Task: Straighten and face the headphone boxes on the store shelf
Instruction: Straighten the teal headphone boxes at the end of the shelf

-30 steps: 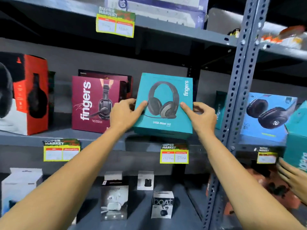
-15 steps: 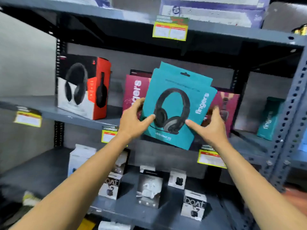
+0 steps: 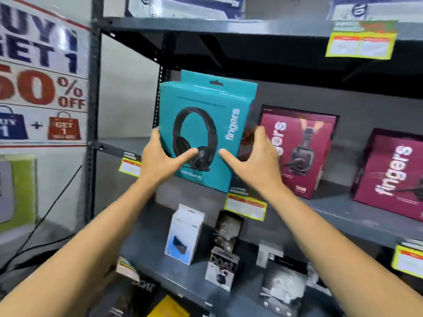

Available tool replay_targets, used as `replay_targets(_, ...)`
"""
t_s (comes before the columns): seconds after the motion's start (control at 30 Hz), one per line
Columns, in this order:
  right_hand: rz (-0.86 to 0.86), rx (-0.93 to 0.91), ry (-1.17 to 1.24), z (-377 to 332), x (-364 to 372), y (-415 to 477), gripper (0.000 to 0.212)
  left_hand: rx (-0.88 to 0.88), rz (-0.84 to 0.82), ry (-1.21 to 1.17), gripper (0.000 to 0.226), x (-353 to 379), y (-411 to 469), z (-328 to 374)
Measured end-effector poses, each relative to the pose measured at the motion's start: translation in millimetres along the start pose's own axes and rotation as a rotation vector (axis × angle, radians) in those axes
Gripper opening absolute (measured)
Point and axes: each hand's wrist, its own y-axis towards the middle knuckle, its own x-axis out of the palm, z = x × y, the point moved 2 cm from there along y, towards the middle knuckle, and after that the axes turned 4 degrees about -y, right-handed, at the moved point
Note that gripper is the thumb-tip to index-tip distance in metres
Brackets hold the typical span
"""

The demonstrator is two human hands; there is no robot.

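A teal box (image 3: 206, 133) is being held by both hands in front of the middle shelf (image 3: 338, 216), near its left end. The left hand (image 3: 160, 159) is being pressed on the left edge of the box, and the right hand (image 3: 254, 161) on its right edge; the fingers are half curled around the sides and both thumbs are being laid on the printed front. The box is being kept upright, slightly tilted, with the front facing the camera. To the right, two maroon boxes (image 3: 297, 152) (image 3: 391, 175) are standing on the shelf. Small boxes (image 3: 183, 234) are being displayed on the lower shelf.
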Motion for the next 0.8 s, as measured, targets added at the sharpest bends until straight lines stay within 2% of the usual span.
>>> replay_targets(0.17,-0.024,-0.036,0.152,-59.8,89.9,39.5,0.053,-0.041,0.003,0.045,0.074,-75.0,69.5,-60.5)
replay_targets(0.3,-0.017,-0.008,0.19,-86.6,160.6,65.0,0.052,-0.067,-0.048,0.069,0.074,-107.9,115.2,-108.9)
replay_targets(0.57,-0.036,0.09,0.169,-99.4,253.4,108.0,0.043,-0.088,-0.193,0.076,0.065,-130.6,189.3,-186.6)
replay_targets(0.7,-0.055,0.123,0.1,-96.0,296.7,114.0,0.041,-0.162,-0.355,0.051,0.068,-125.3,201.1,-225.8)
replay_targets(0.8,-0.052,0.167,0.075,-91.9,311.7,117.2,0.042,-0.171,-0.388,0.067,0.068,-121.7,207.0,-241.1)
